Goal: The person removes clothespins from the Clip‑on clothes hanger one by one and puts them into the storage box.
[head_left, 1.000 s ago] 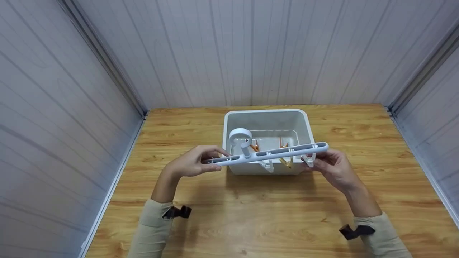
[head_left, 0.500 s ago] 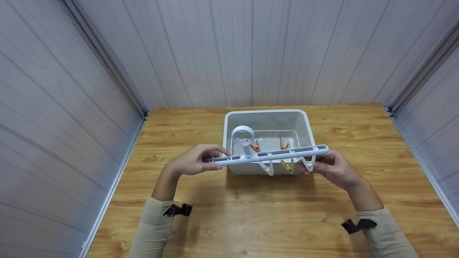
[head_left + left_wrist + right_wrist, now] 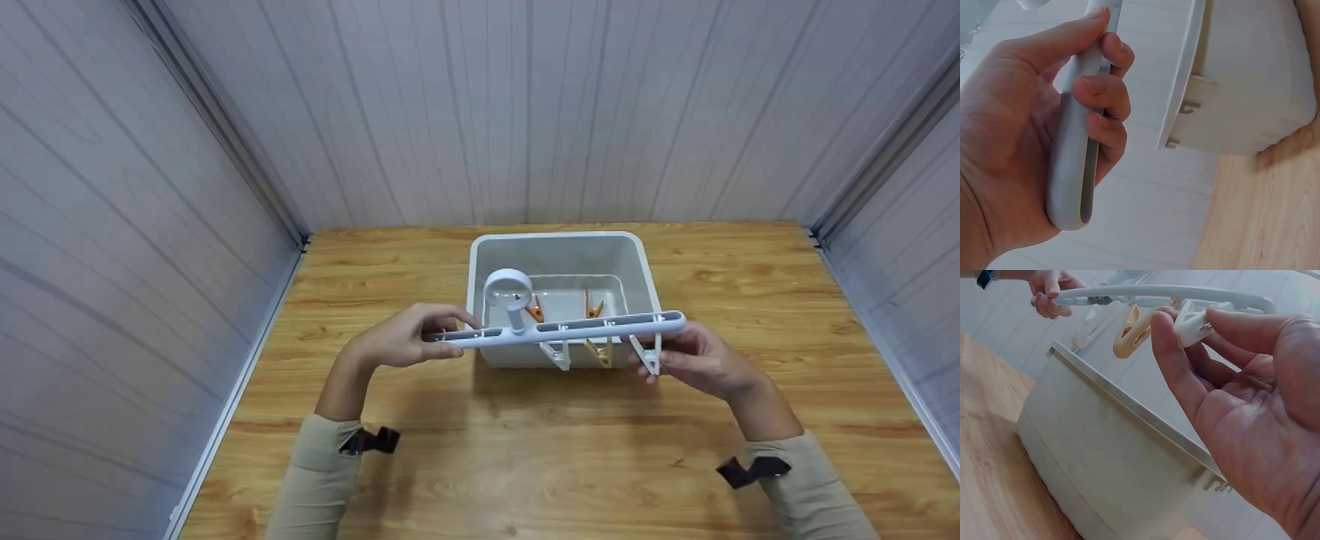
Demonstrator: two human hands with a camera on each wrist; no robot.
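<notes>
1. White plastic makes up the clip hanger (image 3: 559,329), a long slotted bar with a round hook (image 3: 508,287) standing up near its middle; it is held level in the air above the near rim of the grey tub (image 3: 631,255).
2. Her or his left hand (image 3: 401,341) wraps the bar's left end, fingers (image 3: 1100,90) curled round it and thumb laid along the top, as the left wrist view shows plainly.
3. Over at the other end, the right hand (image 3: 694,360) pinches the outermost white clip (image 3: 646,352) between thumb and forefinger (image 3: 1176,368); the other fingers lie loose.
4. Next along the bar hang an orange clip (image 3: 1129,332) and another white clip (image 3: 556,354), both dangling free over the tub's front wall.
5. I'd judge the hanger light and fairly stiff but smooth, so it could twist in a one-ended hold; the bar ends are the sound places to take it, while the clips swing and give little control.
6. More orange pegs (image 3: 534,308) lie on the tub's floor.
7. Wooden table (image 3: 525,450) spreads bare between tub and sleeves and out to both sides, giving room to lower or swing the bar; panelled walls (image 3: 112,225) close in on the left, right and back, well apart from the hands.
</notes>
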